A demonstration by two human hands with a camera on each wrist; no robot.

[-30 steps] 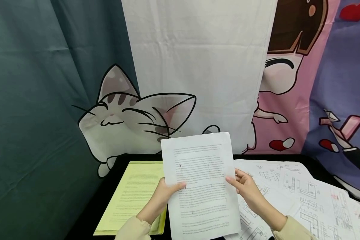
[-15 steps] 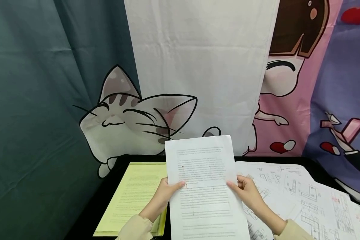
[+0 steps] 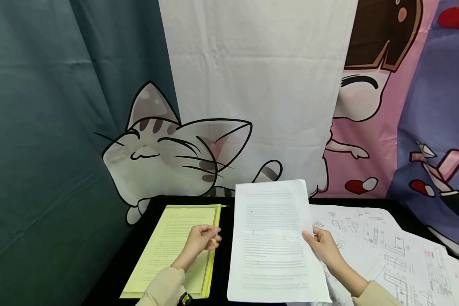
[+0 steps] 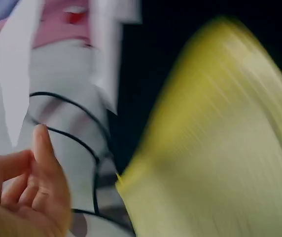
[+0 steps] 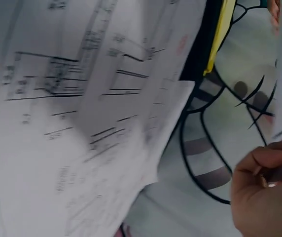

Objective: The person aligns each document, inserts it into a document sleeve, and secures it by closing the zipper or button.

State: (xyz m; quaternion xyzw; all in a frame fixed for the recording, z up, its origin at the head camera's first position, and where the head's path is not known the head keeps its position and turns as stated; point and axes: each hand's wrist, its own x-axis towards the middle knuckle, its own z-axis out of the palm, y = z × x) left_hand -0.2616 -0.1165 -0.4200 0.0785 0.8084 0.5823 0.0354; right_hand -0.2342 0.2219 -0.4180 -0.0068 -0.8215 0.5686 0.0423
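A white printed page (image 3: 275,238) stands tilted up in the middle of the head view, its face covered in lines of text. My right hand (image 3: 325,246) pinches its right edge, thumb on the front. In the right wrist view the same hand (image 5: 269,192) grips the page near the right border. My left hand (image 3: 200,241) is off the page, fingers loosely bent and holding nothing, above the right side of a yellow paper stack (image 3: 172,242). The left wrist view shows that hand (image 4: 37,192) apart from the blurred yellow stack (image 4: 215,148).
White sheets with technical drawings (image 3: 382,250) lie spread and overlapping on the right of the black table (image 3: 223,255). Behind the table hangs a curtain (image 3: 264,85) printed with a cat and other cartoon figures.
My left hand has let go of the page and drawn back left over the yellow stack. The page, held by my right hand, has shifted right and slightly down.
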